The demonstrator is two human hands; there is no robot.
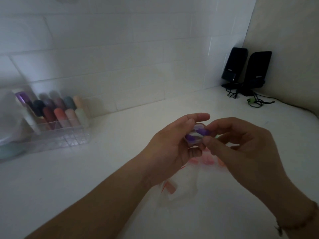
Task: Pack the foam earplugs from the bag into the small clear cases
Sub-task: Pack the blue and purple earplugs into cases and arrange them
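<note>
My left hand (pixel 172 145) holds a small clear case (pixel 196 138) above the white counter, fingers curled round it. Purple foam earplugs (pixel 201 131) show inside the case. My right hand (pixel 241 145) pinches the case's right edge with thumb and forefinger, at a purple earplug. Whether the lid is open is too blurred to tell. Under both hands lies a clear plastic bag (pixel 183 185) with red markings, flat on the counter. Pink shapes (pixel 208 161) show through the bag below my fingers.
A clear acrylic organizer (pixel 57 135) with several coloured tubes stands at the left against the tiled wall. Two black speakers (pixel 246 69) with cables sit in the far right corner. A pale blurred object (pixel 8 118) is at the left edge.
</note>
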